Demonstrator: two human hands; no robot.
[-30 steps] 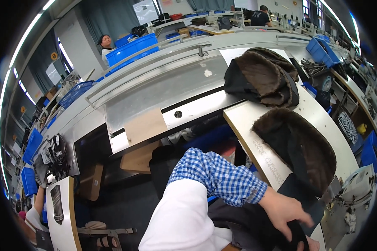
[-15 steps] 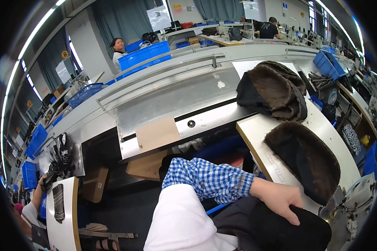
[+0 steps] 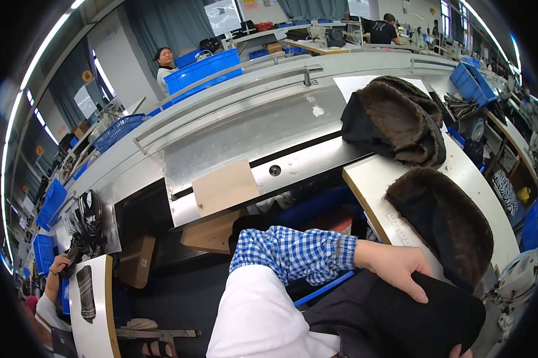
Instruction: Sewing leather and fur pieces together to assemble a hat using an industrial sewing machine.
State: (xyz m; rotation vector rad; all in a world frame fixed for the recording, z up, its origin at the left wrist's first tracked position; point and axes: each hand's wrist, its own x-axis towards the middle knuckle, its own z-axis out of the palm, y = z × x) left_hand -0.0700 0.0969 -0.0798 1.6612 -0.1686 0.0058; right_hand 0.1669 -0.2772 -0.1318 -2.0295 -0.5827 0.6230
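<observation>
My left hand (image 3: 394,268), past a blue-and-white checked sleeve cover (image 3: 299,253), grips the upper edge of a black cloth piece (image 3: 424,313). Its thumb lies on top of the cloth, and the other fingers are mostly hidden. Only fingertips of my right hand (image 3: 460,352) show at the lower edge, pinching the cloth's near right corner. Just beyond, on the white worktable (image 3: 370,179), lies a black piece with brown fur lining (image 3: 442,227). Farther back sits a bunched stack of similar black, fur-lined pieces (image 3: 394,119).
A sewing machine (image 3: 514,280) stands at the right. Ahead runs a metal counter (image 3: 239,131) bearing a tan card (image 3: 224,188). To the left, a co-worker's hand (image 3: 60,262) touches dark fabric near a table with a plaid strip (image 3: 86,292). Another person (image 3: 166,68) is beyond a blue crate (image 3: 203,71).
The black cloth has shifted slightly right and spread out more. My right fingertips have come into view at its near corner. The view has tilted a little.
</observation>
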